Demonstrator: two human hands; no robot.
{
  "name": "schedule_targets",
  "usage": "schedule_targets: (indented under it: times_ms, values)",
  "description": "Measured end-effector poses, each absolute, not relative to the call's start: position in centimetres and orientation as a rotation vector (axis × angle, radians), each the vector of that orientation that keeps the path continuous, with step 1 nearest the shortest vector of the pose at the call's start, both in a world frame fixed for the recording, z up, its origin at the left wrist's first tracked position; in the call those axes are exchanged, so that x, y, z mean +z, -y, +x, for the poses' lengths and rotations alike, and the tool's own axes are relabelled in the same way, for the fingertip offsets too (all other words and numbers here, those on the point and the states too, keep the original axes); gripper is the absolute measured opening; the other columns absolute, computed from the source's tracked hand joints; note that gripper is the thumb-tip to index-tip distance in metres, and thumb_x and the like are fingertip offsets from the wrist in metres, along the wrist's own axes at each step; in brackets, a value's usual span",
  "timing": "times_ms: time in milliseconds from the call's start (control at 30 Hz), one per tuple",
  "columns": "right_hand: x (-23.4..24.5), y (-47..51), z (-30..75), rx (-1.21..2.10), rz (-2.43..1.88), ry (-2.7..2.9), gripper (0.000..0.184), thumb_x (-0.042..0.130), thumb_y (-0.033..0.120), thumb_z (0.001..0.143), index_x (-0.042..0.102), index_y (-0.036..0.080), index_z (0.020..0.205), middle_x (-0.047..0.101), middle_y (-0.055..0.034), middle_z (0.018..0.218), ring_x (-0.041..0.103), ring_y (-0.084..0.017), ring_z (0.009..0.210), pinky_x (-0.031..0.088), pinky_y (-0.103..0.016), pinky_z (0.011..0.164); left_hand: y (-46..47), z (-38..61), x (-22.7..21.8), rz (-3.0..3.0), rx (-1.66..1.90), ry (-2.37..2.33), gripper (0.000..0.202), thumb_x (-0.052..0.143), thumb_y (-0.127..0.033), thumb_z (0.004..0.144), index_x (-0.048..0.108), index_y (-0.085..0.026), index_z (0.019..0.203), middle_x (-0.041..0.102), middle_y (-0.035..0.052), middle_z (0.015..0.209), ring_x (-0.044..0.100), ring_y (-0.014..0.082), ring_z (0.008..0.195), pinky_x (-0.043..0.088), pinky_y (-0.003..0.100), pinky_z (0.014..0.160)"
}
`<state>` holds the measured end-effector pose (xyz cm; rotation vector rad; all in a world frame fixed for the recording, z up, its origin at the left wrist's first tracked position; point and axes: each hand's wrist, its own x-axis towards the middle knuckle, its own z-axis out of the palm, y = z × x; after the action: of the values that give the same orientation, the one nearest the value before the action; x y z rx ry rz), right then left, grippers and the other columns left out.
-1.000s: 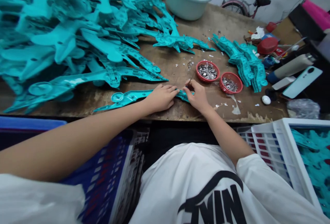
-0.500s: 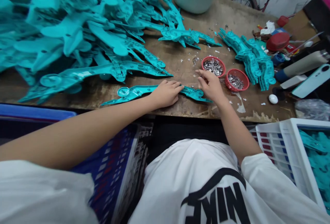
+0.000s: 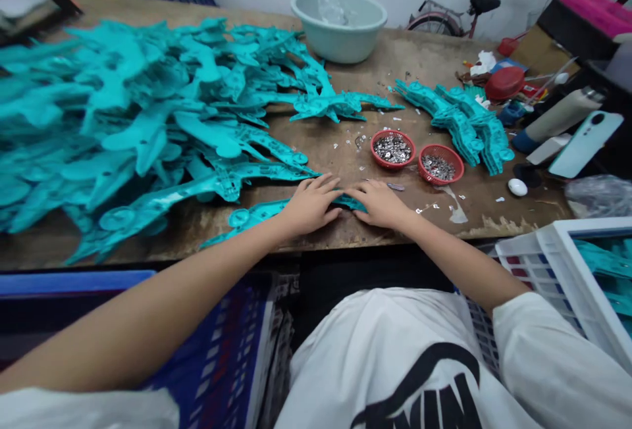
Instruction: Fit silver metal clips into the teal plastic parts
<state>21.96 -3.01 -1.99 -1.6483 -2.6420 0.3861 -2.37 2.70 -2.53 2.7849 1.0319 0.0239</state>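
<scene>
Back from the small round red basket of silvery metal bits (image 3: 394, 149), the right hand (image 3: 378, 204) now lies flat, fingers together, on the long flat teal plastic part (image 3: 249, 216) at the front edge of the worn wooden table (image 3: 424, 60). Touching it, the left hand (image 3: 309, 205) presses down, fingers slightly spread. A second red basket (image 3: 440, 166) sits nearby (just right of the first), and a big heap of teal parts (image 3: 148, 120) crowds close behind the left hand.

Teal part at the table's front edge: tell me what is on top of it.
The left hand and right hand lie flat on the teal part. Its round-ended left stretch shows bare; the section under the hands is covered and cannot be seen.
</scene>
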Motion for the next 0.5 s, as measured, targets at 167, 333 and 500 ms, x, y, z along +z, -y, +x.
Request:
schedule_targets:
  times_ms: [167, 333, 500]
  values:
    - [2.0, 2.3, 23.4, 0.418, -1.560, 2.664, 0.069, 0.077, 0.027, 0.107, 0.067, 0.022, 0.175, 0.073, -0.0229, 0.153, 0.080, -0.038, 0.122, 0.063, -0.047, 0.101, -4.9, -5.3, 4.3, 2.664, 0.506, -1.243, 0.039, 0.059, -0.040, 0.114, 0.084, -0.024, 0.138, 0.088, 0.0144, 0.147, 0.081, 0.0351, 0.143, 0.064, 0.052, 0.123]
    - [8.3, -2.9, 31.3, 0.421, -1.304, 2.646, 0.069, 0.092, 0.021, 0.089, 0.083, 0.034, 0.156, 0.079, -0.0110, 0.154, 0.080, -0.035, 0.127, 0.065, -0.048, 0.108, -9.5, -5.7, 11.1, 2.492, 0.892, -1.630, 0.029, 0.074, -0.050, 0.103, 0.080, -0.025, 0.090, 0.084, 0.0044, 0.088, 0.079, 0.0267, 0.085, 0.061, 0.038, 0.080]
    - [13.2, -5.9, 42.5, 0.540, -1.677, 2.237, 0.044, 0.098, 0.019, 0.074, 0.095, 0.032, 0.116, 0.090, -0.0050, 0.126, 0.084, -0.036, 0.123, 0.066, -0.059, 0.119, -16.4, 0.2, 10.8, 2.612, 0.342, -1.715, 0.031, 0.067, -0.046, 0.110, 0.084, -0.020, 0.110, 0.089, 0.0145, 0.115, 0.083, 0.0339, 0.111, 0.062, 0.044, 0.099]
